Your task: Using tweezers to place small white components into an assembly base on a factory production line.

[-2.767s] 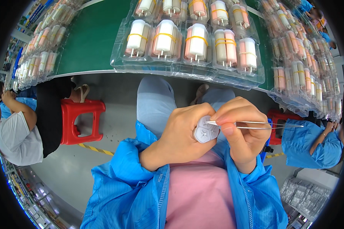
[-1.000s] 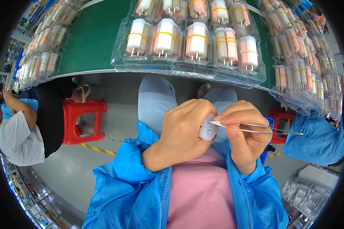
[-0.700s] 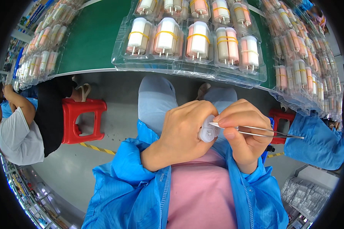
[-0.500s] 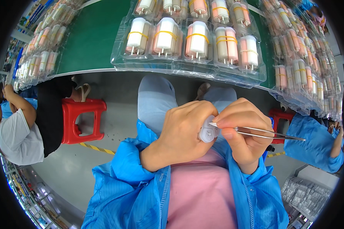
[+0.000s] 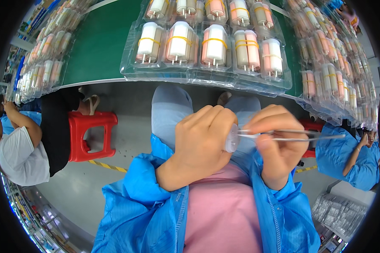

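My left hand (image 5: 204, 147) is closed around a small translucent plastic cylinder (image 5: 232, 140), held in front of my lap with its round end facing right. Most of the cylinder is hidden in the fist. Metal tweezers (image 5: 302, 135) lie in my right hand (image 5: 280, 145), pinched between thumb and fingers, their far ends pointing right. A thin whitish piece (image 5: 250, 136) shows between the right fingertips and the cylinder's end; blur hides whether it touches. Both hands are beside each other, below the table edge.
Ahead, a clear blister tray (image 5: 190, 76) holds pink, white and grey tube bundles in yellow bands on a green table (image 5: 99, 46). Stacked filled trays (image 5: 325, 71) rise at right, with others at left. A red stool (image 5: 90, 135) and seated co-workers flank me.
My right fingers have shifted slightly right, away from the cylinder, and the tweezers lie more level. My left hand has turned the cylinder's end more sideways.
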`<state>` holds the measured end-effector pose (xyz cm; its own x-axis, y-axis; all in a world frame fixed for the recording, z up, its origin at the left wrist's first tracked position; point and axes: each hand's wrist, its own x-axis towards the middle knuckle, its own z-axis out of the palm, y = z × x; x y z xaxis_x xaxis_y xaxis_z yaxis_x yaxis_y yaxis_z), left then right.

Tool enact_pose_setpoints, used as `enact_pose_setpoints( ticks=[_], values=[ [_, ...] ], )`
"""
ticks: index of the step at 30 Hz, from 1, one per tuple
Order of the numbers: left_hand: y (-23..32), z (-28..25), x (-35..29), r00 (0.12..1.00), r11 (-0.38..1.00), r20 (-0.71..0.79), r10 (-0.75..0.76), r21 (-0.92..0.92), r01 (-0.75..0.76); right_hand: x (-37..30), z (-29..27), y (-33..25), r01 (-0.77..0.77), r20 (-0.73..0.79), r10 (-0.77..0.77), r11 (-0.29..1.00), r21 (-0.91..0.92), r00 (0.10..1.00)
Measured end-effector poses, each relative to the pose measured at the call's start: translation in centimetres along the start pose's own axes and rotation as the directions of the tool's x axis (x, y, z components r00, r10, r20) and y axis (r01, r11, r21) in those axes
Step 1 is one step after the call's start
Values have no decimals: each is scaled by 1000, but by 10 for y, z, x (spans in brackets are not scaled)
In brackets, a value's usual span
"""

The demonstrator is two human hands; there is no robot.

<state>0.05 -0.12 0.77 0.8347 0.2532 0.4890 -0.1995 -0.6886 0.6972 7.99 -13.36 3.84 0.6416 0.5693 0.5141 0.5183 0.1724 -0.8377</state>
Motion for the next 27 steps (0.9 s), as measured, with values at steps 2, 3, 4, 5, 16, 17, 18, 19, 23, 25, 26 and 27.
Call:
enact_pose_setpoints(
  ticks=[2, 3, 4, 5, 16, 17, 18, 19, 23, 25, 26, 27],
  values=[
    [0, 0, 1, 999, 997, -15, -33, -69, 32, -7, -6, 10, 16, -130, 5, 987, 161, 991],
    [-1, 0, 0, 999, 995, -10, -44, -86, 43, -8, -5, 9, 4, -154, 25, 983, 184, 988],
    [-2, 1, 0, 999, 993, -4, -54, -102, 53, -9, -4, 9, -7, -176, 44, 978, 207, 983],
    [-2, 1, -1, 998, 992, 5, -61, -107, 61, -10, -2, 9, -8, -163, 46, 974, 227, 986],
    [0, 2, -3, 996, 992, 10, -85, -95, 85, -15, 12, 9, -23, -97, 42, 983, 181, 994],
    [-1, 2, -3, 997, 993, 13, -75, -93, 76, -15, 13, 8, -28, -88, 42, 988, 153, 995],
    [-3, 3, -4, 998, 994, 16, -66, -90, 67, -15, 12, 8, -18, -60, 27, 991, 133, 998],
    [-4, 3, -4, 998, 994, 20, -56, -88, 58, -14, 11, 8, -8, -31, 12, 994, 112, 999],
    [0, -3, 0, 992, 965, 83, -91, -239, 109, -17, 14, 9, 17, -139, 16, 972, 235, 990],
    [3, -4, 2, 982, 907, 137, -131, -383, 174, -16, 13, 9, -32, -170, 76, 968, 251, 982],
    [2, -3, 0, 983, 913, 139, -119, -374, 163, -15, 13, 9, -57, -188, 107, 965, 255, 976],
    [-1, -1, -2, 984, 918, 142, -107, -366, 153, -15, 11, 9, -96, -166, 139, 965, 245, 976]
  ],
)
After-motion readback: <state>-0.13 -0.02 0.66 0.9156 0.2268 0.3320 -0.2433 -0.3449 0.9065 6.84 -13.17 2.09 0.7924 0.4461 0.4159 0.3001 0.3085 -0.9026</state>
